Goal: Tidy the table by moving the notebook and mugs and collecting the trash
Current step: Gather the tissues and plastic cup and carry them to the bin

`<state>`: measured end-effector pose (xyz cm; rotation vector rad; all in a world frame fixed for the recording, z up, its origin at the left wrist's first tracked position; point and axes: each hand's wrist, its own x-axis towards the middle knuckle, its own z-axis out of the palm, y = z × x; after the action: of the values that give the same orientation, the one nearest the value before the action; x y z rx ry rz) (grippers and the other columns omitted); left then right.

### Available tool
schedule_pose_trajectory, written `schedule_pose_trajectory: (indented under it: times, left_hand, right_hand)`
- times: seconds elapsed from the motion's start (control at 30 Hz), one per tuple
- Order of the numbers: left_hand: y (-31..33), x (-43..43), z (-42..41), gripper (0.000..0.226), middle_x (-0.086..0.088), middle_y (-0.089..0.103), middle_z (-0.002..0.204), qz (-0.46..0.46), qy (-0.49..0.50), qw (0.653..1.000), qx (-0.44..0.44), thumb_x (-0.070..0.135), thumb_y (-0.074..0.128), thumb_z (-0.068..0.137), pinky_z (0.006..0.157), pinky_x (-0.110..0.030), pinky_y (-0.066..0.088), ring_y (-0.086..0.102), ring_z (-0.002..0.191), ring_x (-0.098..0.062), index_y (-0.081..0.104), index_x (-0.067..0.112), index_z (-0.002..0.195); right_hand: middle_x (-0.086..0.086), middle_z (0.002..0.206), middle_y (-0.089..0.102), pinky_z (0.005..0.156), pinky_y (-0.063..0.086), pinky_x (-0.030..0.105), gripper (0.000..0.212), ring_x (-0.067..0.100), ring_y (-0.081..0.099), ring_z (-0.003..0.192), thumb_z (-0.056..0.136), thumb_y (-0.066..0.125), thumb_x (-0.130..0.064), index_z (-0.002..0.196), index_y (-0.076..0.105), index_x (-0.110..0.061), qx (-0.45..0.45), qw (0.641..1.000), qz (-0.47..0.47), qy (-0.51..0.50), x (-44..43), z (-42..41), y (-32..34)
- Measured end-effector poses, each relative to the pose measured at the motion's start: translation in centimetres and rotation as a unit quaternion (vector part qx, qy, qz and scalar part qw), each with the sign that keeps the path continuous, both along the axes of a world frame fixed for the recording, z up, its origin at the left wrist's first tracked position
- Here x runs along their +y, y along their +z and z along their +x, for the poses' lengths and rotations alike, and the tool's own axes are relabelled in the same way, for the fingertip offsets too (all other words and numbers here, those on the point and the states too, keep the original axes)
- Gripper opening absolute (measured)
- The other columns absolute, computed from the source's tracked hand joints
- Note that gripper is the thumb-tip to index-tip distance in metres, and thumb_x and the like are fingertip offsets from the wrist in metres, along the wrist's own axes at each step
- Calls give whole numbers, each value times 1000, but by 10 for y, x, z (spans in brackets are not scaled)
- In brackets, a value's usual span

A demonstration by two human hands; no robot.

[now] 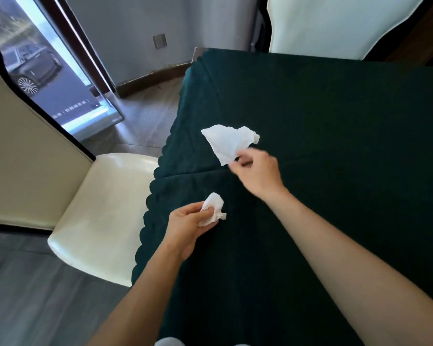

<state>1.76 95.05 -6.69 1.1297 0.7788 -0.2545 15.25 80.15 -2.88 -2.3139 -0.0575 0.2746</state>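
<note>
A table with a dark green cloth (335, 121) fills the right of the view. My left hand (188, 226) is near the cloth's scalloped left edge and is closed on a small crumpled white tissue (214, 208). Farther in, my right hand (256, 173) pinches the corner of a larger, flatter white tissue (226, 142) that spreads out over the cloth. No notebook or mug is in view.
A cream chair (98, 208) stands at the table's left side, and a second cream chair back (335, 23) stands at the far end. Grey wood floor lies to the left, with a glass door (48, 71) behind.
</note>
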Motion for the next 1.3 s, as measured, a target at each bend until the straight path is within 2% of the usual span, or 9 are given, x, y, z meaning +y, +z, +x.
schedule_pose_trajectory:
  times: [0.17, 0.27, 0.43, 0.47, 0.53, 0.87, 1.0, 1.17, 1.3]
  left_hand:
    - [-2, 3, 5, 22, -20, 81, 113, -13, -21, 1000, 14, -2, 73, 92, 80, -30, 65, 82, 99, -27, 77, -3, 114]
    - [-3, 3, 6, 21, -19, 81, 111, -19, -24, 999, 11, -3, 72, 93, 77, -27, 65, 82, 95, -26, 77, -4, 114]
    - [-6, 5, 6, 20, -19, 82, 109, -26, -22, 999, 16, -3, 72, 93, 76, -28, 65, 83, 94, -26, 78, -3, 112]
    - [-5, 5, 7, 19, -18, 82, 109, -27, -22, 999, 16, -3, 72, 93, 76, -28, 65, 83, 93, -26, 78, -3, 111]
    - [-3, 5, 8, 18, -18, 82, 109, -25, -19, 999, 16, -4, 71, 93, 74, -27, 65, 83, 91, -25, 78, -3, 110]
    - [39, -16, -6, 17, -13, 83, 102, 110, 11, 994, -6, -1, 72, 90, 80, -33, 66, 80, 97, -29, 82, 11, 96]
    - [76, -29, -11, 23, -6, 85, 94, 191, -24, 979, -70, 8, 72, 83, 95, -49, 63, 80, 99, -28, 85, 16, 100]
    - [124, -47, -32, 28, -13, 84, 95, 172, -97, 975, -99, -1, 69, 88, 93, -61, 60, 78, 99, -43, 87, 18, 98]
    - [157, -59, -59, 21, -14, 83, 105, 75, -99, 987, -102, -1, 68, 93, 93, -40, 64, 78, 105, -34, 84, 9, 102]
  right_hand:
    - [16, 159, 41, 112, 38, 39, 63, 38, 39, 142, 93, 66, -31, 152, 47, -20, -63, 983, -164, 46, 21, 59, -5]
    - [18, 164, 28, 113, 39, 43, 67, 39, 31, 147, 93, 66, -37, 155, 43, -23, -27, 977, -206, 51, 31, 71, -16]
    - [14, 110, 70, 77, 47, 37, 22, 39, 64, 103, 91, 67, -18, 111, 73, -12, -63, 978, -197, 35, 41, 65, -28]
    - [11, 91, 69, 68, 41, 35, 6, 38, 63, 87, 90, 64, -11, 91, 71, -11, -74, 977, -198, 37, 40, 61, -27]
    - [3, 62, 50, 57, 32, 35, 24, 32, 50, 65, 88, 62, -5, 66, 51, -10, -84, 975, -197, 55, 36, 50, -23]
    - [7, 61, 51, 46, 33, 28, 29, 25, 50, 60, 78, 61, -2, 52, 49, -9, 51, 951, -229, 200, -21, -35, 32]
    - [7, 64, 43, 49, 29, 32, 30, 18, 34, 55, 78, 65, -9, 57, 43, -10, 96, 951, -144, 257, -31, -69, 72]
    - [-16, 75, 64, 56, 43, 9, 14, 2, 60, 66, 79, 83, -21, 82, 71, -27, 59, 982, 53, 173, -51, -113, 120]
    - [-11, 99, 75, 76, 60, 21, 30, 7, 72, 93, 79, 86, -25, 106, 74, -26, 26, 985, 155, 78, -71, -146, 131]
